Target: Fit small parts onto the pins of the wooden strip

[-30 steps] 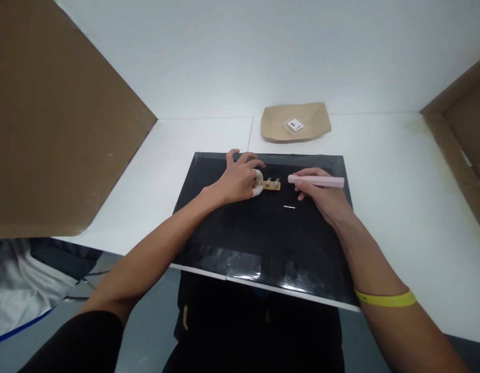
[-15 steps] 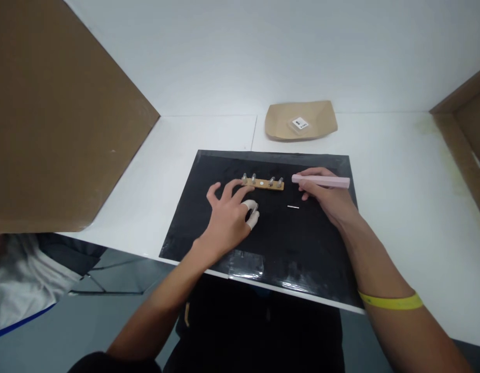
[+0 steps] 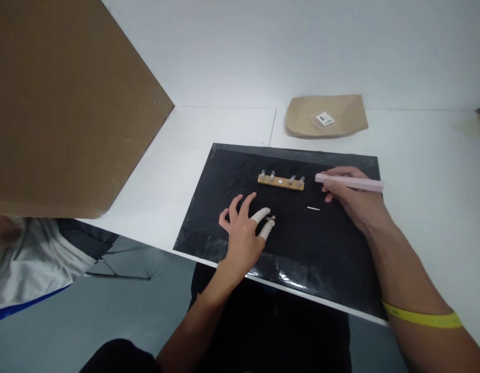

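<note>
Head camera is showing the left hand [image 3: 243, 235] pinching a small metal piece [image 3: 272, 218], while the right hand [image 3: 358, 202] is gripping a pink stick [image 3: 362, 183]. Just beyond the left hand, a tan strip [image 3: 285, 183] is lying on a black mat [image 3: 321, 254], already carrying four pegs [image 3: 272, 176]. The pinched piece is not touching the strip, and a thin pin [image 3: 313, 208] is lying loose just left of the right hand.

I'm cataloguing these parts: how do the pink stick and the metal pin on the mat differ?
The pink stick is long and thick; the metal pin is far shorter and thinner. The right hand holds the pink stick, while the metal pin lies loose on the black mat. Both are straight and much longer than wide.
</note>
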